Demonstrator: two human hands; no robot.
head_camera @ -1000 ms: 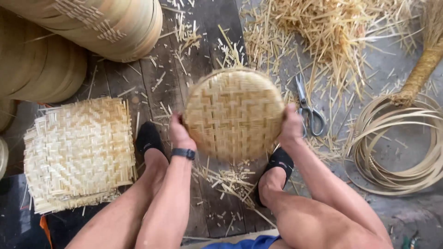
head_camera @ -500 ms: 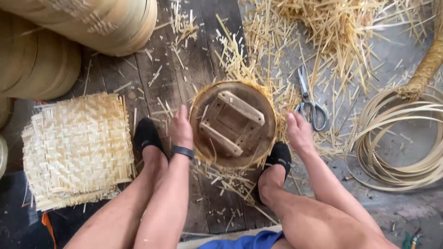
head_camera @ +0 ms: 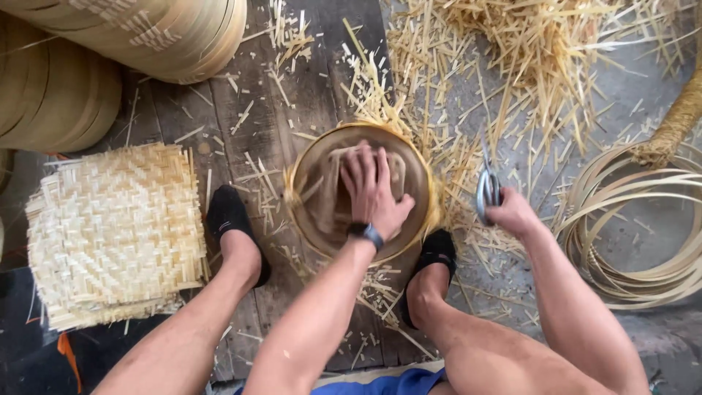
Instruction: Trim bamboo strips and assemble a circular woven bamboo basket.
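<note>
At the centre of the frame we see a round bamboo frame point(head_camera: 360, 192) lying flat on the dark wooden planks point(head_camera: 292, 95), its open side facing up toward the camera. Being circular, it has no long axis of its own. Inside it a wooden cross-piece point(head_camera: 329, 194) shows, mostly covered. Our left hand point(head_camera: 373, 192) lies palm down on that cross-piece, inside the rim, fingers extended and close together, pointing toward the top of the frame; a dark wristband sits on the wrist.

Just right of the frame's rim, our right hand point(head_camera: 512, 213) is closed around the handles of a pair of metal scissors point(head_camera: 487, 192), which stand upright above the floor, apart from the frame.

Two feet in black socks flank the frame at lower left and lower right. A stack of square woven mats point(head_camera: 117, 230) lies at the left, stacked round hoops point(head_camera: 146, 33) at the upper left, loose bamboo offcuts point(head_camera: 526, 66) at the upper right, and coiled bamboo strips point(head_camera: 643, 227) at the right edge.
</note>
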